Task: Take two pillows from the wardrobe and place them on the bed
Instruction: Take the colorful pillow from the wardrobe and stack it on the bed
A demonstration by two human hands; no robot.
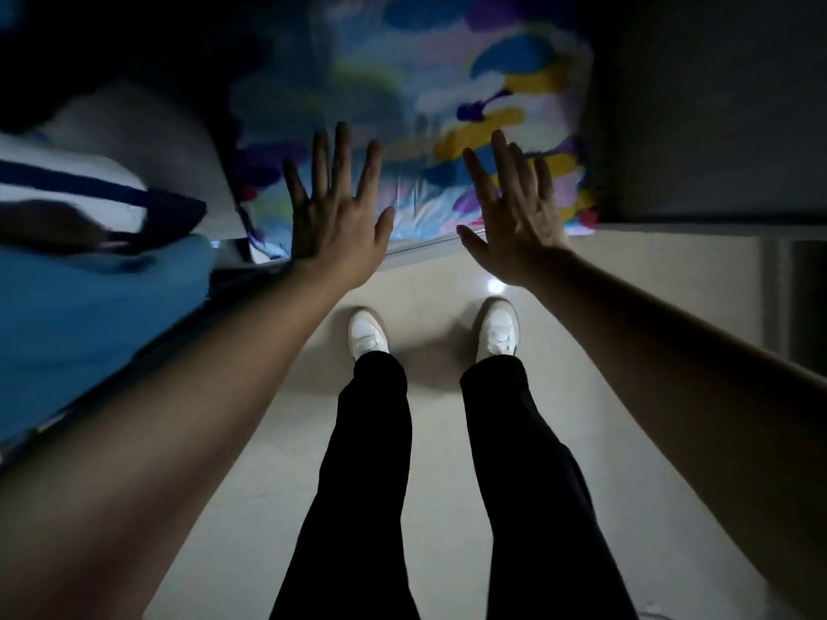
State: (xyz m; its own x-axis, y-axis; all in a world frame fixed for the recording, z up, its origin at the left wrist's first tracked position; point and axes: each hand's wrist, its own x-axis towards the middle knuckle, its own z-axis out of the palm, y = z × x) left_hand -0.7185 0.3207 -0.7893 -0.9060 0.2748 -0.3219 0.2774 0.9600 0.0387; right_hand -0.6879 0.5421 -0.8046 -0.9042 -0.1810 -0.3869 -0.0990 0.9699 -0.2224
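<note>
A large pillow (420, 69) with a bright print of blue, yellow, purple and white patches fills the dark wardrobe opening ahead of me. My left hand (333, 217) is stretched out with fingers spread, in front of the pillow's lower left part. My right hand (514, 217) is also spread open, before the pillow's lower right part. Neither hand holds anything; whether they touch the pillow I cannot tell. Blurred blue and white striped bedding (89, 270) lies stacked at the left.
A pale tiled floor (447, 440) lies below, with my white shoes and black trousers on it. A grey wardrobe panel (707, 105) stands to the right of the pillow. The scene is dim.
</note>
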